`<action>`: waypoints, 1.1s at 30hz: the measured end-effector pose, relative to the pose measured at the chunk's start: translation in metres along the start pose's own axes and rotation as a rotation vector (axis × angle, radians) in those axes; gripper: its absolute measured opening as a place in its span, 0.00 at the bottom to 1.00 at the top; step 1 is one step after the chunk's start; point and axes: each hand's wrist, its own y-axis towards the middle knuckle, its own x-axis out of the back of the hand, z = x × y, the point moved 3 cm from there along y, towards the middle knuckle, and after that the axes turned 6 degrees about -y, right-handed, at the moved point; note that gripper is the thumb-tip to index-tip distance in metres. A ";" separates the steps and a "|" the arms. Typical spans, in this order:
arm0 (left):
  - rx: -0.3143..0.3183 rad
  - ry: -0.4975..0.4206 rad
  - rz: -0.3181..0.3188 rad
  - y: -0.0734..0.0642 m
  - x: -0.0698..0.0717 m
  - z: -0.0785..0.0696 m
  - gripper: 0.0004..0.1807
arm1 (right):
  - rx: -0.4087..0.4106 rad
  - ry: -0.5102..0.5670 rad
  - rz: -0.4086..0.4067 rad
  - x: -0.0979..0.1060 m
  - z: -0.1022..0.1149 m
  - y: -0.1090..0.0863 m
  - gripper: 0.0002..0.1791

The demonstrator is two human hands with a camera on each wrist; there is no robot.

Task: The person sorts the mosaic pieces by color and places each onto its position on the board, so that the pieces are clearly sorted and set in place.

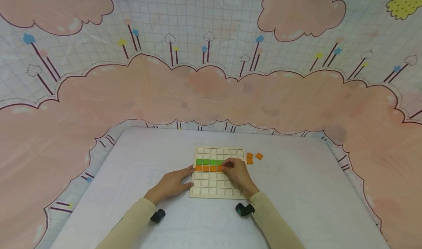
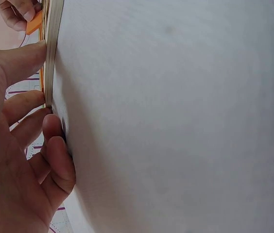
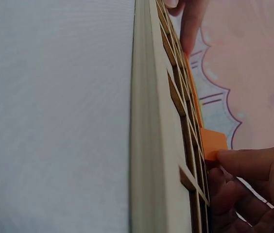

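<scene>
A pale wooden grid board (image 1: 215,191) lies flat on the white table. One row holds several green tiles (image 1: 206,162); the row just nearer to me holds several orange tiles (image 1: 206,168). My left hand (image 1: 171,182) rests at the board's left edge, thumb and fingertips touching it with the fingers fairly straight. Over the middle of the board, my right hand (image 1: 238,172) pinches an orange tile (image 3: 214,143) between thumb and fingers. In the right wrist view that tile stands tilted up from the grid, its lower edge at the orange row. My right hand covers part of the board's right side.
Three loose orange tiles (image 1: 259,156) lie on the table (image 1: 290,175) beyond the board's upper right corner. A dark wrist camera (image 1: 244,209) hangs by the right sleeve, another dark device (image 1: 158,216) by the left. A cloud-patterned cloth (image 1: 211,95) surrounds the table.
</scene>
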 end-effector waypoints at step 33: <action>0.012 0.007 -0.001 0.002 -0.001 0.001 0.33 | 0.002 0.129 0.024 0.037 0.008 -0.016 0.13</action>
